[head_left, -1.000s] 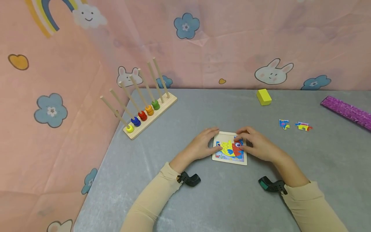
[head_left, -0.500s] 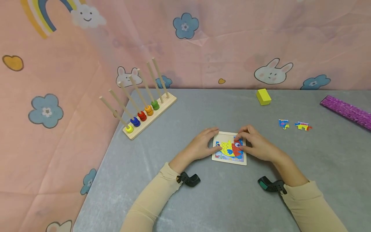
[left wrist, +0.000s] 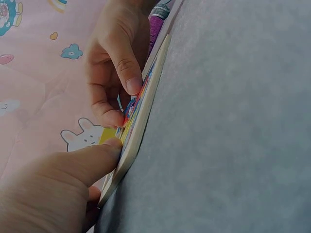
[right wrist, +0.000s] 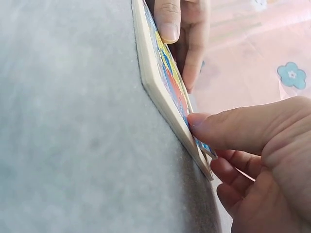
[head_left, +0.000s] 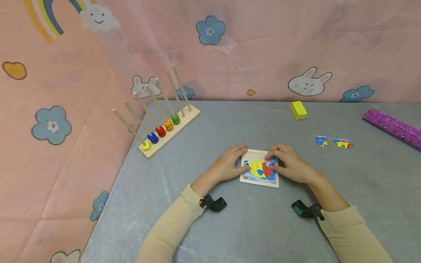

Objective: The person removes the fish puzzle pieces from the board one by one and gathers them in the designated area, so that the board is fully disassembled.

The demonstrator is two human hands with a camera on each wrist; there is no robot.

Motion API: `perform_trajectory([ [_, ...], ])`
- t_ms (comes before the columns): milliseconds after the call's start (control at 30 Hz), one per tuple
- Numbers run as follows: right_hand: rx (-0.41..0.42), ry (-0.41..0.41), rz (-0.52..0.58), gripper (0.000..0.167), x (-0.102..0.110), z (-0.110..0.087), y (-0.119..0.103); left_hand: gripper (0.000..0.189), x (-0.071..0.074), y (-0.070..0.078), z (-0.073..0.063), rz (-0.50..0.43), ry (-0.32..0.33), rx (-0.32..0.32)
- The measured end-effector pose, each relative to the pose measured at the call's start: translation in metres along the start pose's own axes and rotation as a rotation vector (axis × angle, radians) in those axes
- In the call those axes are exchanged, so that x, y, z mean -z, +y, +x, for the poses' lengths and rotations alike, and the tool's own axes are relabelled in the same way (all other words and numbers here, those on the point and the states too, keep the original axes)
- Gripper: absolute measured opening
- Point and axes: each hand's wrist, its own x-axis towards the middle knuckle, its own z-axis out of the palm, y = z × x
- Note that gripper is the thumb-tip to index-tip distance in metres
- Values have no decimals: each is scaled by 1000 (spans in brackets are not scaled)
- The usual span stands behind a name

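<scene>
Patterned pink cloth (head_left: 250,54) rises behind and to the left of the grey tabletop (head_left: 263,226). Standing at the far left, a wooden peg stand (head_left: 170,135) with coloured rings has its long axis on the diagonal, from near left to far right. At the far right lies a glittery purple strip (head_left: 394,126), sloping from upper left to lower right. The two hands meet the work from opposite sides: the left hand (head_left: 229,163) grips the left side of the puzzle board, thumb on its face and fingers at the edge, while the right hand (head_left: 291,163) pinches a corner piece (right wrist: 208,149) between thumb and bent finger at the board's far right. The puzzle board (head_left: 258,182), nearly square, lies face up on the tabletop between the hands, turned slightly so that its near edge drops toward the right. Its fish picture (head_left: 256,170) has the long axis running left to right, the red head with its round eye pointing right and the yellow body behind; pale wood shows along the far left. A yellow block (head_left: 298,110) rests near the back edge. Two loose pieces lie beyond the right hand, just beside each other: a yellow-and-red piece (head_left: 343,143) and, to its left, a smaller blue piece (head_left: 321,141).
</scene>
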Motion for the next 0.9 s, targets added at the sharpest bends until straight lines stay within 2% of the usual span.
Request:
perform_trajectory([
  [200,18,33,-21,26,0,0,-1,67,1,0,0,-10,-4,-6],
  [433,-19,47,32,46,-9,8,-8,67,11,-8,-8,-7,-13,17],
  [633,-22,73,28,41,-8,6,-7,67,12,-6,-7,-28,-20,3],
  [900,-10,65,11,39,2,-3,-4,67,2,4,0,-33,-9,4],
])
